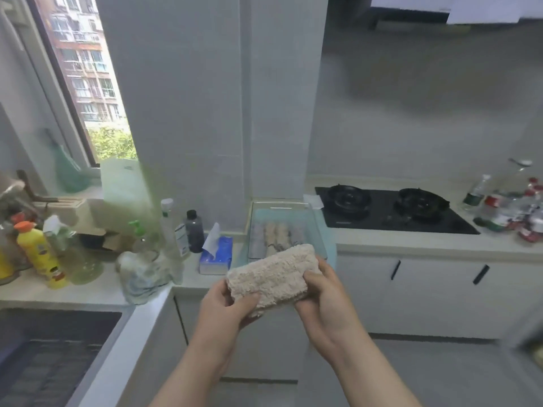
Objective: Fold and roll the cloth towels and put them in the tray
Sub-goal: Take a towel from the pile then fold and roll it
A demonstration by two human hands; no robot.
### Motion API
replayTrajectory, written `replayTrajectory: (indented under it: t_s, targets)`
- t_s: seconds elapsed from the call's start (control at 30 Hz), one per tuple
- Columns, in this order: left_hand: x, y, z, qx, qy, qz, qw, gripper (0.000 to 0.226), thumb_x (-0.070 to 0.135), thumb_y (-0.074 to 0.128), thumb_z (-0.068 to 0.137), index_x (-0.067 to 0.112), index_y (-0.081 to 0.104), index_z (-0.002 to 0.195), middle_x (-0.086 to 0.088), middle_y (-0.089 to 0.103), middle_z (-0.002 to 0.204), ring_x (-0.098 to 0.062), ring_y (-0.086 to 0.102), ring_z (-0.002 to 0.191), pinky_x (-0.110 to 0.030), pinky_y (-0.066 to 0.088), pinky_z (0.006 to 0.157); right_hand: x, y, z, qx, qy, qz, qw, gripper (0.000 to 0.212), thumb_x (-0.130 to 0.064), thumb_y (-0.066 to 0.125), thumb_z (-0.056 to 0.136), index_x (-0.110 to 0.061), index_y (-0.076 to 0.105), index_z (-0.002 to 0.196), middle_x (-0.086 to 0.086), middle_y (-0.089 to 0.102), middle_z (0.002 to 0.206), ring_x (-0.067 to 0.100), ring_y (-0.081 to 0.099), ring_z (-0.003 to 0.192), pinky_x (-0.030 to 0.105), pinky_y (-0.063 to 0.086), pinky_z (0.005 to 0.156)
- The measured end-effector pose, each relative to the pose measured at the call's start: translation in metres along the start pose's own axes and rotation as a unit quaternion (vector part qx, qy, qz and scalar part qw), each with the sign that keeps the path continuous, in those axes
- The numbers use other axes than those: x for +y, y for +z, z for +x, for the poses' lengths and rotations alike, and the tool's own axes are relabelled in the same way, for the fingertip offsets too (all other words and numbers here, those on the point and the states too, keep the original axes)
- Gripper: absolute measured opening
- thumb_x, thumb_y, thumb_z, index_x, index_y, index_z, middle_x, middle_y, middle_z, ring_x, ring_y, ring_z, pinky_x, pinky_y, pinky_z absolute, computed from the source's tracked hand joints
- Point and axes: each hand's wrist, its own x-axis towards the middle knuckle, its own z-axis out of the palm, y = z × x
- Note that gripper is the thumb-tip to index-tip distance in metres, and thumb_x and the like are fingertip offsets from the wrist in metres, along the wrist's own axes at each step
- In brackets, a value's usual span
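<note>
A beige fluffy cloth towel (271,274), folded into a thick pad, is held in the air in front of the counter. My left hand (229,306) grips its left end with the thumb on top. Its right end sits in the curled fingers of my right hand (320,301). Just behind the towel, a clear light-blue tray (318,230) rests on the counter in the corner by the wall. Several rolled towels (277,235), grey and beige, lie side by side in it; the held towel hides their near ends.
A blue tissue pack (216,257) lies left of the tray. Bottles (176,227), a yellow bottle (41,254) and a crumpled plastic bag (144,274) crowd the left counter. A black gas hob (390,210) is at the right, jars (517,212) beyond it, a dark sink (53,348) at lower left.
</note>
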Motion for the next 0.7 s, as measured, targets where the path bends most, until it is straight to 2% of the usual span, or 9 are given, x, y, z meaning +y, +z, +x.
replayTrajectory:
  t_s: [0.1,0.17,0.27,0.33,0.4,0.5,0.57,0.63,0.7]
  targets:
    - [-0.016,0.018,0.051,-0.006,0.003,-0.004,1.000,0.048,0.005,0.071,0.066,0.007,0.061,0.113,-0.008,0.073,0.106,-0.024,0.069,0.096,-0.035,0.056,0.074,-0.012,-0.004,0.052,0.028,0.016,0.049,0.998,0.033,0.002,0.039,0.090,0.006,0.060,0.116,0.024,0.066,0.115,0.033,0.061,0.111,0.041,0.048,0.094]
    - [-0.026,0.026,0.091,-0.011,0.002,0.003,1.000,0.045,-0.002,0.073,0.070,0.007,0.060,0.112,-0.008,0.073,0.105,-0.024,0.069,0.097,-0.035,0.057,0.075,-0.017,-0.003,0.091,0.042,0.020,0.079,0.996,0.029,-0.003,0.040,0.094,0.002,0.062,0.112,0.021,0.067,0.115,0.031,0.061,0.113,0.041,0.046,0.098]
    - [-0.038,0.032,0.155,-0.007,0.028,0.064,0.998,0.035,-0.012,0.072,0.074,0.010,0.061,0.099,-0.003,0.074,0.092,-0.010,0.070,0.083,-0.023,0.055,0.066,-0.014,-0.004,0.158,0.070,0.041,0.088,0.993,0.032,-0.026,0.041,0.101,-0.009,0.059,0.122,0.017,0.067,0.118,0.031,0.062,0.112,0.048,0.050,0.091]
    - [-0.046,0.036,0.196,-0.014,0.046,0.146,0.988,0.035,-0.005,0.076,0.071,0.017,0.059,0.092,-0.002,0.072,0.087,-0.006,0.067,0.074,-0.022,0.052,0.061,-0.010,-0.004,0.205,0.095,0.050,0.087,0.990,0.038,-0.038,0.038,0.101,-0.016,0.055,0.127,0.014,0.067,0.119,0.031,0.064,0.109,0.049,0.052,0.089]
    - [-0.053,0.037,0.231,-0.061,0.039,0.230,0.970,0.033,0.010,0.081,0.069,0.024,0.058,0.089,0.003,0.070,0.083,-0.004,0.065,0.072,-0.022,0.050,0.061,-0.011,-0.002,0.244,0.131,0.054,0.078,0.987,0.036,-0.036,0.041,0.101,-0.013,0.058,0.123,0.014,0.069,0.113,0.031,0.067,0.101,0.049,0.054,0.084]
    - [-0.066,0.026,0.271,-0.164,0.050,0.379,0.909,0.031,0.027,0.076,0.070,0.032,0.059,0.095,0.017,0.064,0.092,0.007,0.057,0.088,-0.015,0.046,0.077,-0.016,-0.013,0.291,0.232,0.070,0.029,0.970,0.026,-0.026,0.046,0.100,-0.007,0.063,0.105,0.016,0.070,0.091,0.030,0.066,0.083,0.041,0.054,0.066]
    - [-0.077,0.010,0.298,-0.130,0.086,0.429,0.890,0.029,0.030,0.072,0.076,0.032,0.058,0.101,0.021,0.057,0.102,0.004,0.051,0.100,-0.014,0.038,0.087,-0.016,-0.026,0.320,0.282,0.103,-0.018,0.954,0.025,-0.021,0.045,0.099,-0.006,0.065,0.106,0.016,0.069,0.090,0.030,0.065,0.081,0.038,0.053,0.065]
    - [-0.087,-0.002,0.320,-0.046,0.077,0.423,0.902,0.020,0.023,0.068,0.085,0.026,0.058,0.103,0.015,0.057,0.104,-0.005,0.049,0.104,-0.021,0.034,0.090,-0.012,-0.042,0.343,0.314,0.150,-0.093,0.933,0.028,-0.013,0.042,0.095,-0.003,0.067,0.102,0.017,0.069,0.084,0.030,0.064,0.075,0.035,0.052,0.063]
    - [-0.096,-0.007,0.336,0.009,0.034,0.402,0.915,0.017,0.019,0.060,0.091,0.020,0.057,0.108,0.008,0.056,0.108,-0.008,0.046,0.105,-0.025,0.033,0.092,-0.006,-0.054,0.360,0.331,0.187,-0.169,0.909,0.029,-0.008,0.038,0.092,-0.002,0.066,0.089,0.016,0.065,0.076,0.028,0.061,0.067,0.029,0.049,0.058]
